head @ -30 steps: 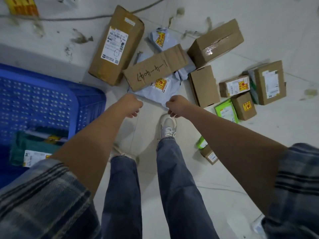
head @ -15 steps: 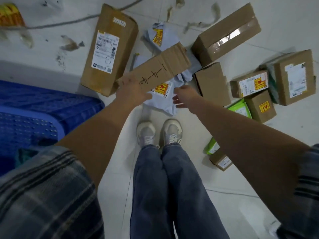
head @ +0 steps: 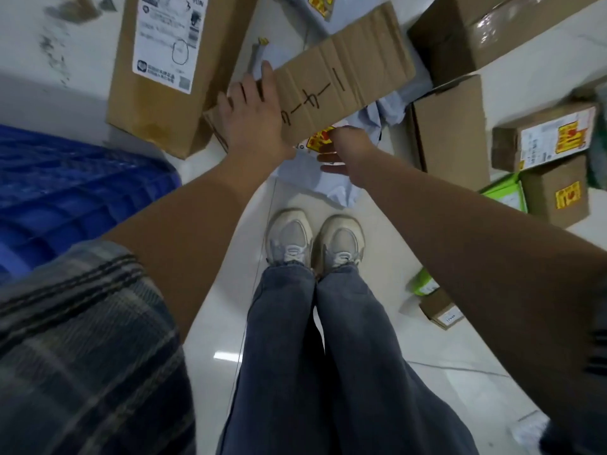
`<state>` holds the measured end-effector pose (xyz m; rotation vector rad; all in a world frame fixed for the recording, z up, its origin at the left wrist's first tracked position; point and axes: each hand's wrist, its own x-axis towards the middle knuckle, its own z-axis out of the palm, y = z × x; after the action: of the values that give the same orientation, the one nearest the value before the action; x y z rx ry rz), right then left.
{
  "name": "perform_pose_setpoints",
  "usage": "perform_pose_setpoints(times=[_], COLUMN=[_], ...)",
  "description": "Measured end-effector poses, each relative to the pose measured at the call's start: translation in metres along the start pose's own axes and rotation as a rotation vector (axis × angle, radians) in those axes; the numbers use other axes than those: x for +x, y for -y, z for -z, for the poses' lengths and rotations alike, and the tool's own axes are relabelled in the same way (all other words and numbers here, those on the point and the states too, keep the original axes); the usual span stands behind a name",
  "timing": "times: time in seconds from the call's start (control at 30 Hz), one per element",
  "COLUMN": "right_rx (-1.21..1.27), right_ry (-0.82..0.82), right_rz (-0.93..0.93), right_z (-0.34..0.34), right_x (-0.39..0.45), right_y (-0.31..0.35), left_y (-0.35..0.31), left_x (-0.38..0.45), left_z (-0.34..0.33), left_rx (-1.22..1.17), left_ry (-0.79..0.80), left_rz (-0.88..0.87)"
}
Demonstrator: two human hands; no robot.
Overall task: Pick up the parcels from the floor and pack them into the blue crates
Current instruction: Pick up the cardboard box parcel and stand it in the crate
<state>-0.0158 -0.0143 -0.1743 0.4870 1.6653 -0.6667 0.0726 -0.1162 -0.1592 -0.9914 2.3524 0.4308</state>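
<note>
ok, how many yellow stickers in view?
4: top grey bag, lower grey bag, labelled box at right, small box below it. More may be hidden.

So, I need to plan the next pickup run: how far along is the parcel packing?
Done: nothing that shows; the blue plastic crate's inside is out of view. In hand: the left hand lies on the flat brown cardboard parcel with handwriting, and the right hand reaches under its edge. Left: the tall brown labelled box, the pale blue mailer bag and several small brown boxes remain on the floor.
</note>
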Motion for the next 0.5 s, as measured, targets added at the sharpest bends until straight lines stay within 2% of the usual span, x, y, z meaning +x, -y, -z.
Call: perform_pose_setpoints(times=[0.07,0.13,0.2,0.3,0.4,0.5], right_rx=[0.017,0.109,0.262,0.421,0.387,0.411], right_ry=[-0.016,-0.022,0.024,0.177,0.318,0.455], right_rz=[-0.032,-0.044,-0.009,0.033,0.002,-0.010], right_z=[0.001,0.008,0.019,0.038,0.054,0.060], right_x=[-0.008,-0.022,-0.044,-0.083,-0.118,-0.152], right_y=[-0.001,-0.004,-0.007,-0.008,-0.008,-0.005], left_y=[0.002,0.000,0.000,0.006,0.016,0.017], left_x=[-0.009,-0.024,-0.041,-0.073,-0.106,-0.138], left_z=[0.004,0.018,0.032,0.047,0.058,0.070], left_rx=[-0.095,-0.354,-0.796,-1.447,-1.849,-2.037], left_ry=[-0.003,0.031,0.137,0.449,0.635,0.700], left_rz=[0.003,0.050,0.215,0.486,0.515,0.454])
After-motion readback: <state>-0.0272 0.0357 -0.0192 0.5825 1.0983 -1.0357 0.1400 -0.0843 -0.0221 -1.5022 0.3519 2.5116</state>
